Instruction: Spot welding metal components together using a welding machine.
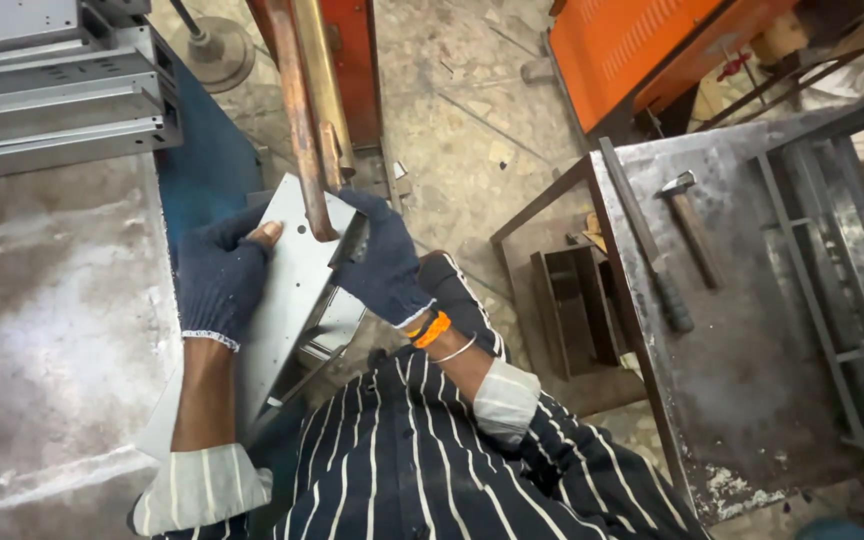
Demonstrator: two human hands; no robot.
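**At the copper welding arm: a folded sheet-metal panel held in two gloved hands**

Under the tip of the copper electrode arm [300, 120], a grey folded sheet-metal panel [297, 290] is held by both hands. Its long axis runs on a slant, from low and near the person's body up and away to the electrode tip, where its far end appears to meet the copper; actual contact cannot be told. A second copper bar [324, 95] stands just right of the first.

The left hand [220, 278], in a dark blue knit glove with a bare fingertip showing, is wrapped narrowly round the panel's left edge, left of and below the electrode tip. The right hand [384, 262], gloved alike, is closed on the panel's right flange, right of the tip and slightly nearer to it. Both grips are tight on the panel, with no gap seen.

Left of the electrode arm, stacked grey metal channels [57, 95] lie on a worn work surface [47, 330]. Well to the right of it, a hammer [690, 222] and a long dark-handled tool [647, 245] rest on a steel table [752, 380], with an orange machine [642, 50] beyond.
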